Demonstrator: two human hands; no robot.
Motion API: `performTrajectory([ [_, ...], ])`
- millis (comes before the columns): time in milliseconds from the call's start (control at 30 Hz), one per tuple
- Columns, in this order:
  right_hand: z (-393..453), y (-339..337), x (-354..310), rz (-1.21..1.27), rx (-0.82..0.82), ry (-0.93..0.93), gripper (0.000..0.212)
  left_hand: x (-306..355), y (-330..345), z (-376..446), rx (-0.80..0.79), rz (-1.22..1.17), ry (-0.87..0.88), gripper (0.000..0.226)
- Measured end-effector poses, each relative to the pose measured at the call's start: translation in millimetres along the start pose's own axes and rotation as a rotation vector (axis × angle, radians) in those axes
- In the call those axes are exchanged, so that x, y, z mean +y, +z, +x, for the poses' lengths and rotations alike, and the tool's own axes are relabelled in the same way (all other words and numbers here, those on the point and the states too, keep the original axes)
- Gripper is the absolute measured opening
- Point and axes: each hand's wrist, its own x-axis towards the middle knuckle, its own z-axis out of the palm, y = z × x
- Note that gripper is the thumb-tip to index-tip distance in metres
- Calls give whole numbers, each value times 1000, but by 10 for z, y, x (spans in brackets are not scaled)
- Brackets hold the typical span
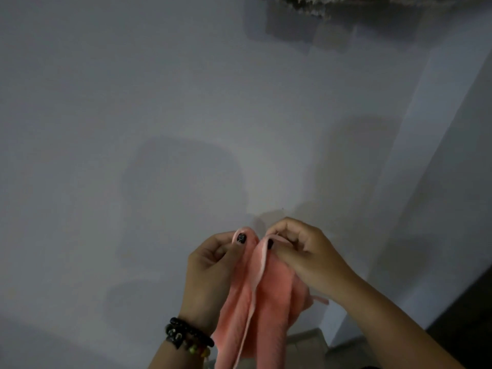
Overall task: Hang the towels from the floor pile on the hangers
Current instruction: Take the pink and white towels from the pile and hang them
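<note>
While our left hand (pixel 213 265) and right hand (pixel 306 251) pinch the towel (pixel 266 302) top — fingers clamped on its hem — its lower end runs out of frame.

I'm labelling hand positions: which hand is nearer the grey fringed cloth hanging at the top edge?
Right. The right hand sits nearly below the grey fringed cloth; the left hand is further left. Both pinch the pink towel.

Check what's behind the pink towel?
Behind the pink towel, only a plain wall shows. Both hands pinch its top edge. The cloth hides anything lower.
</note>
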Motion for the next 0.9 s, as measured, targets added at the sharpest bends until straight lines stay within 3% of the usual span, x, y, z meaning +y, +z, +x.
performTrajectory([
  [100, -16, 60, -38, -88, -36, -32, 15, 23, 11, 17, -3, -3, 8, 13],
  [200, -19, 84, -54, -465, -27, -181, 10, 34, -24, 54, 19, -1, 17, 14],
  [267, 4, 85, -63, -553, 1, -252, 13, 27, -70, 81, 34, 8, 24, 15],
  [367, 48, 101, -103, -312, 2, -190, 7, 15, -128, 91, 42, 7, 26, 17],
  [467, 97, 124, -143, -84, -47, -95, 23, 0, -152, 80, 24, 7, 34, 19],
  [567, 134, 135, -172, 20, -140, -16, 15, -1, -154, 71, -2, 7, 54, 20],
  [667, 163, 144, -163, 19, -215, 71, 8, 35, -142, 42, -32, -24, 81, 20],
  [767, 189, 166, -152, -42, -116, 86, 17, 45, -140, 32, -19, -54, 120, 25],
  [900, 196, 181, -183, -4, -35, 73, 13, 26, -118, 37, 17, -58, 177, 22],
])
